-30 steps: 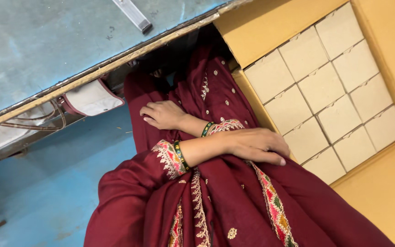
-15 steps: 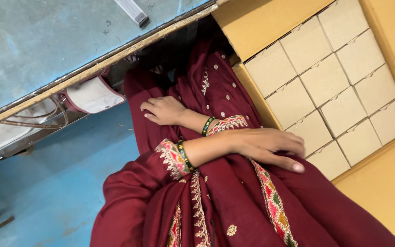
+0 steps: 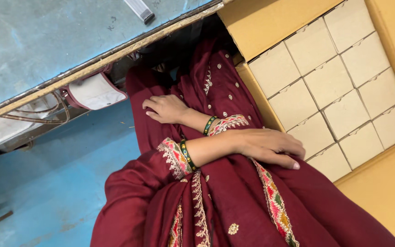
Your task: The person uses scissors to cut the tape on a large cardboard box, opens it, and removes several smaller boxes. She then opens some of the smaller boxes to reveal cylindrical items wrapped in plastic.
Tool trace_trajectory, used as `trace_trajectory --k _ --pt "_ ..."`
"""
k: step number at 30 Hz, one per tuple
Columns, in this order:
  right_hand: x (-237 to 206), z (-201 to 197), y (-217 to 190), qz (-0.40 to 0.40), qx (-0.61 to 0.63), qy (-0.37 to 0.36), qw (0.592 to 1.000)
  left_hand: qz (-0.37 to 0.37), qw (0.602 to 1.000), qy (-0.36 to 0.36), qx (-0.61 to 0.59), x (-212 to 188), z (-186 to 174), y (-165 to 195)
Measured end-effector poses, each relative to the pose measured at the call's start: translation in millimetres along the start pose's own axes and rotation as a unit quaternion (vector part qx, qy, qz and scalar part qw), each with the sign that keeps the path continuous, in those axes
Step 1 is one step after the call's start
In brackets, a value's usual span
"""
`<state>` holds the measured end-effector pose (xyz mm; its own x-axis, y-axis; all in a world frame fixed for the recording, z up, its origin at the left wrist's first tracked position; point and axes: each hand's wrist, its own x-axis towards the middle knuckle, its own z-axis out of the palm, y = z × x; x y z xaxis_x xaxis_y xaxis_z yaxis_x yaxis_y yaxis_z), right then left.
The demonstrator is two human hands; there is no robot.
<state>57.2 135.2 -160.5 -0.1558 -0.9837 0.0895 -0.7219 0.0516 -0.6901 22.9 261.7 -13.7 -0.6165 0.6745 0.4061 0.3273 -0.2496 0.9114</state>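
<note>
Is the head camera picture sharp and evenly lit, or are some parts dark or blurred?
In the head view, the hands and the maroon dress are sharp and softly lit; the gap under the blue table is in deep shadow; the cardboard boxes look bright, without glare.

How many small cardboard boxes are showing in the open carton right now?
12. The small cardboard boxes sit edge to edge in a grid, four rows of three, inside the yellow-brown carton beside the maroon-clad lap. Any layers underneath would be hidden.
</note>
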Motion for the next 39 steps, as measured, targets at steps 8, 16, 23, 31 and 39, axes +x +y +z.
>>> trace_trajectory --k 8,16,23,31,39 --pt "-3.1 -3.5 2.9 -0.002 -0.002 -0.003 1.0 0.046 0.998 0.042 0.013 -1.6 -2.4 3.2" --pt "-2.6 -4.8 6.1 -0.008 0.019 -0.001 1.0 -0.05 0.997 -0.045 -0.024 12.7 -10.0 5.6" --pt "-2.5 -2.8 5.0 0.005 0.017 -0.007 1.0 -0.014 0.998 -0.025 -0.058 14.6 -4.8 7.5" --pt "-4.3 -5.1 2.6 -0.007 0.016 0.012 1.0 0.035 0.996 0.063 0.053 0.7 -1.2 3.8" --pt "-2.2 -1.8 -0.6 -0.002 0.027 0.016 0.999 -0.033 0.995 0.028 0.085 -10.5 -3.9 12.8"
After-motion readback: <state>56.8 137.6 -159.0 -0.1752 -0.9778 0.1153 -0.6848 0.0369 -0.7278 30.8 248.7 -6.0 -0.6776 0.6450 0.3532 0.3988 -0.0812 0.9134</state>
